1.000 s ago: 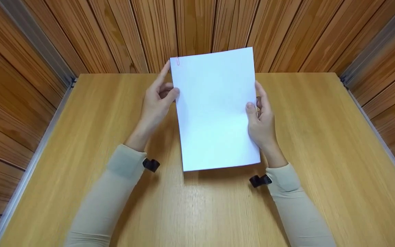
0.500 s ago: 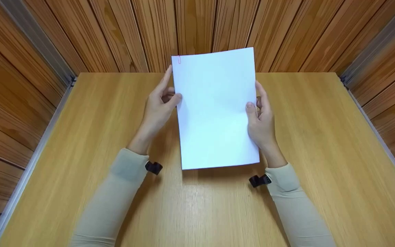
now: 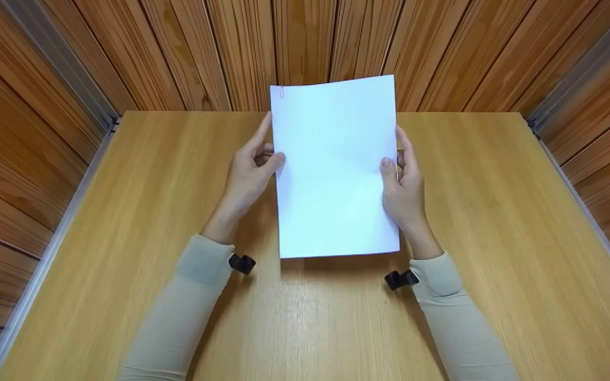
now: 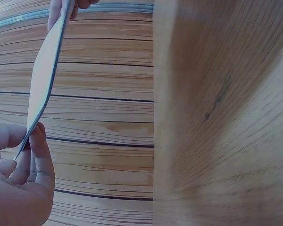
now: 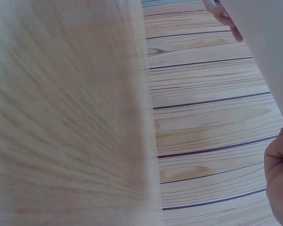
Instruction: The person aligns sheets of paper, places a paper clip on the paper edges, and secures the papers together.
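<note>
A white sheaf of paper (image 3: 337,169) is held up above the table in the head view, its near edge lower than its far edge. On its top left corner sits a pink paper clip (image 3: 282,92). My left hand (image 3: 247,174) pinches the left edge, thumb in front and fingers behind. My right hand (image 3: 404,196) grips the right edge with its thumb on the front face. Seen edge-on in the left wrist view, the paper (image 4: 45,70) bows slightly. The right wrist view catches only part of the paper (image 5: 269,47); most of its back is hidden.
A light wooden table (image 3: 305,323) lies beneath both forearms. Wood-plank walls (image 3: 305,42) rise behind it and at both sides, with metal rails (image 3: 61,211) along the table's side edges. A small black camera (image 3: 242,264) is worn on each wrist.
My left hand has slid down the paper's left edge, away from the clipped corner, and moved slightly right. The paper has turned a little upright; my right hand has stayed nearly still.
</note>
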The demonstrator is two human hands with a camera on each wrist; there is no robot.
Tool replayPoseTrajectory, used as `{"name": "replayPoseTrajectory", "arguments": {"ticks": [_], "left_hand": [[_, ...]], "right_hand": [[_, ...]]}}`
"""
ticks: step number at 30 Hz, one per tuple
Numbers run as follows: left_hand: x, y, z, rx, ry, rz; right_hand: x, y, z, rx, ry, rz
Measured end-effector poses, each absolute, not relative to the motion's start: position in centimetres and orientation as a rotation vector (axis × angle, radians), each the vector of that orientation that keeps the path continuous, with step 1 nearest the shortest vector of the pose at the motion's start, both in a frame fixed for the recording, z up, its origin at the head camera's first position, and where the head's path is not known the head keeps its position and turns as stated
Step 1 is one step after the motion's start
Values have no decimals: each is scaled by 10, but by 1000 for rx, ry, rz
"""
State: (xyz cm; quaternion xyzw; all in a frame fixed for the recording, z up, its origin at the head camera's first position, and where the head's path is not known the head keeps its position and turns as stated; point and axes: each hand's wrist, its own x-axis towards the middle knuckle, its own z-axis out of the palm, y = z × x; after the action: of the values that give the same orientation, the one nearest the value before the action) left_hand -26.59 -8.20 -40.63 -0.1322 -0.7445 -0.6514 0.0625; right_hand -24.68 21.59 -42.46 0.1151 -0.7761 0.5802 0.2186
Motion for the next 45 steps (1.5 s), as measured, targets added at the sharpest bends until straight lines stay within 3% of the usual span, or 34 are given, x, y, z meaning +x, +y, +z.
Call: {"name": "replayPoseTrajectory", "arguments": {"ticks": [45], "left_hand": [[-252,-75,-426,-337,-2296,-1988]], "right_hand": [[-247,214,-428,265,-2159,1675]]}}
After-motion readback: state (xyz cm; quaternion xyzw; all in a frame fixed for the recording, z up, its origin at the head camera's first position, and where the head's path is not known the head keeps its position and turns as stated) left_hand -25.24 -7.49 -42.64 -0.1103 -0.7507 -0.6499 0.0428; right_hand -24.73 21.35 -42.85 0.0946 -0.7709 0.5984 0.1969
